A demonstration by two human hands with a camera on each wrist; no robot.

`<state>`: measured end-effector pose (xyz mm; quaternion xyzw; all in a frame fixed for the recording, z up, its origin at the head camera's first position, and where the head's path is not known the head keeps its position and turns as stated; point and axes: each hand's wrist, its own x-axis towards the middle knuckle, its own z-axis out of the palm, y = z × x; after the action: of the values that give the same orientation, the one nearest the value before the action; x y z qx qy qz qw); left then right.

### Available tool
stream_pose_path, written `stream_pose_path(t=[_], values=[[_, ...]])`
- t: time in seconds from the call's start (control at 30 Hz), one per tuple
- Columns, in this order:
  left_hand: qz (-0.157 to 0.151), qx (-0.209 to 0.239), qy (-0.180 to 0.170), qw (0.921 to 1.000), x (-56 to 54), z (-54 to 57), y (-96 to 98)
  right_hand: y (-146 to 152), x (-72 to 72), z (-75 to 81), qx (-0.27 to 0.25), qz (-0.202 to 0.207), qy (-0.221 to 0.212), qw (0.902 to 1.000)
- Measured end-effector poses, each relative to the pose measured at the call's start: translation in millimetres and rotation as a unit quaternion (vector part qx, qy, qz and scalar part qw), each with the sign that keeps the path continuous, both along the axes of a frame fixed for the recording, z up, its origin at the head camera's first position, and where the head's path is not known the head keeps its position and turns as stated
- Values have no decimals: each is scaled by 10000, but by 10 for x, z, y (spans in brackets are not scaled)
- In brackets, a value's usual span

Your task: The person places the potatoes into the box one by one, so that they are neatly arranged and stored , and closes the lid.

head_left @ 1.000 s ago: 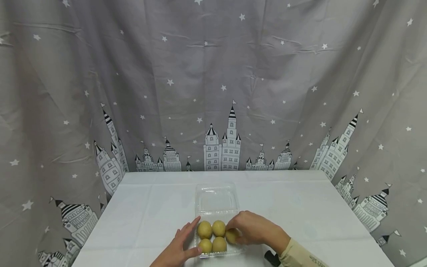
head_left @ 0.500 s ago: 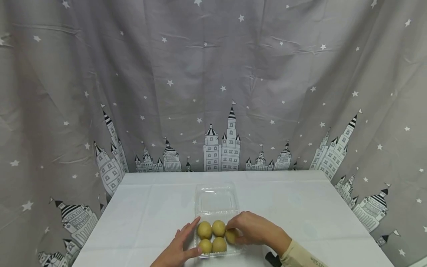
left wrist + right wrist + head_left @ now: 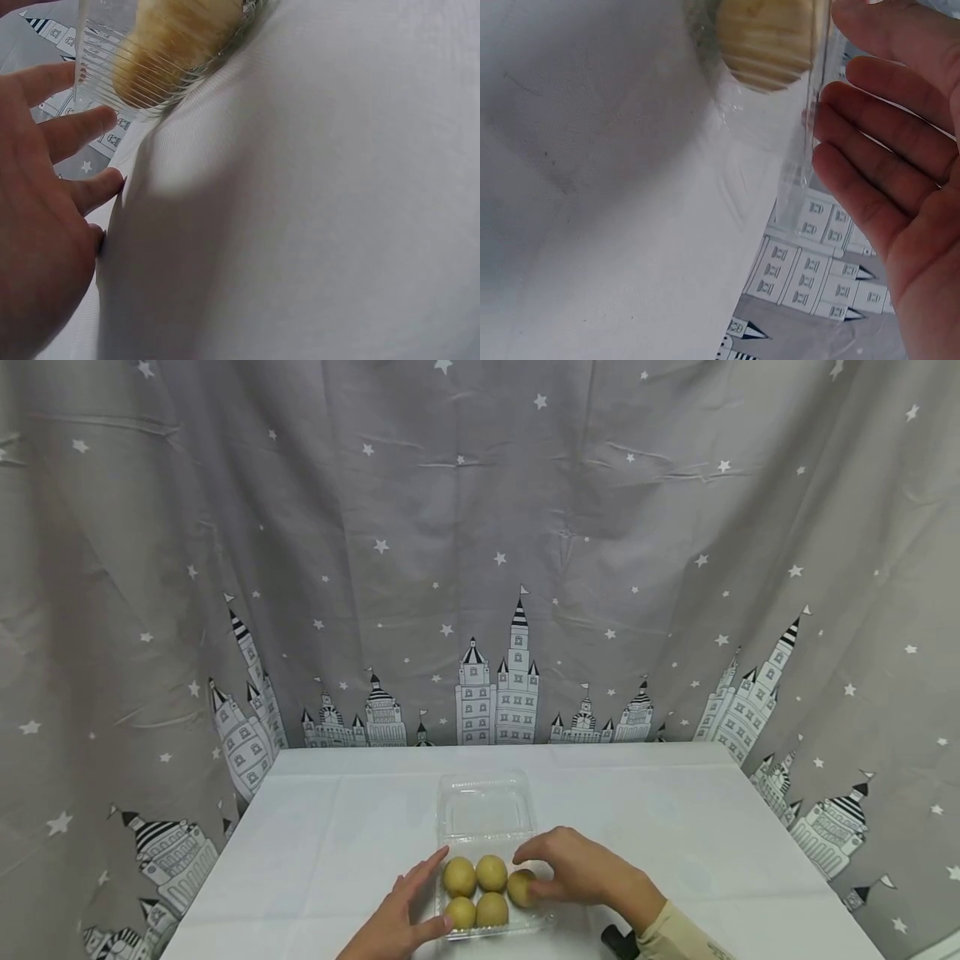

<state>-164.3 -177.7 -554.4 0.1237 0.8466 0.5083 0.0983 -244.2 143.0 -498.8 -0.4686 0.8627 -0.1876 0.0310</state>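
A clear plastic clamshell box (image 3: pixel 517 928) lies on the white table with its lid (image 3: pixel 486 806) folded back. Several round, yellow-brown, fruit-like balls sit inside in two rows. My left hand (image 3: pixel 401 914) is spread along the box's left side, its thumb by the front left ball (image 3: pixel 461 912). In the left wrist view, the left fingers (image 3: pixel 82 131) reach to the ribbed wall of the box. Over the right edge is my right hand (image 3: pixel 573 868), thumb touching or just in front of the back right ball (image 3: pixel 521 888). In the right wrist view, the right fingers (image 3: pixel 870 161) are loosely extended beside the box wall.
The white-covered table (image 3: pixel 337 827) extends around the box. Behind it hangs a grey curtain (image 3: pixel 420 593) printed with stars and castles. A black object (image 3: pixel 619 942) shows at the right wrist beside the beige sleeve (image 3: pixel 678 937).
My right hand has loosened from the back right ball and shifted slightly up and right, with a wider gap between thumb and fingers. The ball stays in the box. My left hand has not moved.
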Motion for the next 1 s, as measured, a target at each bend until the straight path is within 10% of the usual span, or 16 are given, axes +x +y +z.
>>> stream_pose_path(t=[0.6,1.0], values=[[1065,222,417,9932,-115,129,-73,92,-71,21,-930,-1269,-266,9872],[1674,756,1008,9778,-354,412,-152,30,-157,138,-2174,-2792,-775,9321]])
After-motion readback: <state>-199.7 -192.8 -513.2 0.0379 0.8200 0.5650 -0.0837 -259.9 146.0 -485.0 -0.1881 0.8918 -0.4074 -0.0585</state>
